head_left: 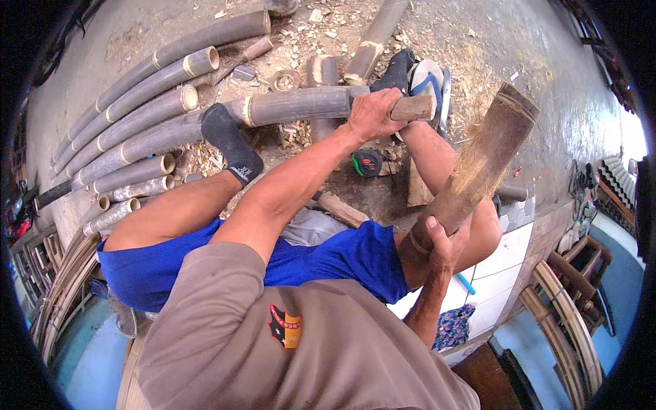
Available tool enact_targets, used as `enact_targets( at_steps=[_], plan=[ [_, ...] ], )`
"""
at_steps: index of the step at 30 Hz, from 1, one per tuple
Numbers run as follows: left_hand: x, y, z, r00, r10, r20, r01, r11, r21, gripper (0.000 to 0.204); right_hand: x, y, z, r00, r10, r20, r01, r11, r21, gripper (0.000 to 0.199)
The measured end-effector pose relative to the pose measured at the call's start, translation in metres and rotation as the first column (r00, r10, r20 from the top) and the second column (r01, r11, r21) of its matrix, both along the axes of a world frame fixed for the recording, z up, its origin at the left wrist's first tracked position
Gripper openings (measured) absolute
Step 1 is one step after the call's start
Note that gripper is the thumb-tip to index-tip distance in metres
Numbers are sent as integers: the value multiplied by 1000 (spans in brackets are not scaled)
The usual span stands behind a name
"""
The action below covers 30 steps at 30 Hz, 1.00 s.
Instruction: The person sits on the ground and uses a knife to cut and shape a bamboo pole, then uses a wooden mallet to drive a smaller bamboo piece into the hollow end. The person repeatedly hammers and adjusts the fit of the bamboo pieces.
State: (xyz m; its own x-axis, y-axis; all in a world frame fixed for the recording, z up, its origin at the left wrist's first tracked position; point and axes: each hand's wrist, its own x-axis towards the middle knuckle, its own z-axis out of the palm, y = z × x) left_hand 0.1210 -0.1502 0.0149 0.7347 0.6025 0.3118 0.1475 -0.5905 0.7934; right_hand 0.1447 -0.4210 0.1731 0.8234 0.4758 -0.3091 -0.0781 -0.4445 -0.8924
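Observation:
My left hand [374, 115] is closed round a tool with a squared wooden handle [414, 108]. The rest of the tool is mostly hidden by my fingers and the end of a thick grey bamboo pole [294, 106]. That pole lies across in front of me, its end next to this hand, with my socked foot [229, 140] against it. Over on the right, my right hand [447, 244] grips the lower part of a thick bamboo piece [493, 147], raised at a tilt above my knee. The side of this piece is frayed and worn, with loose fibres.
Several bamboo poles [154, 99] lie side by side at the left. A tape measure [367, 162] and a wooden handle [343, 209] lie between my legs. Wood chips [294, 48] litter the ground. A flip-flop [427, 78] is beyond my left hand; bent strips [567, 328] stand lower right.

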Motion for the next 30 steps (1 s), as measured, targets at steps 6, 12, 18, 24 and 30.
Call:
enact_targets(
  at_steps=[6,12,18,24,30],
  plan=[
    [0,2,0,1000,13,6,-13,1000,21,35,6,5,2,997,23,69,-25,999,29,100],
    [0,3,-4,1000,12,-18,-12,999,30,36,14,-7,-8,996,14,87,-13,1000,-6,101],
    [-1,7,-6,999,38,28,-38,999,-13,36,28,8,24,896,108,432,-87,994,-69,89],
    [4,10,2,997,72,30,-71,997,-39,37,67,16,57,920,-318,230,187,871,455,67],
    [16,11,1,996,81,43,-79,996,-47,36,44,70,12,852,-100,515,147,988,-50,50]
  ],
)
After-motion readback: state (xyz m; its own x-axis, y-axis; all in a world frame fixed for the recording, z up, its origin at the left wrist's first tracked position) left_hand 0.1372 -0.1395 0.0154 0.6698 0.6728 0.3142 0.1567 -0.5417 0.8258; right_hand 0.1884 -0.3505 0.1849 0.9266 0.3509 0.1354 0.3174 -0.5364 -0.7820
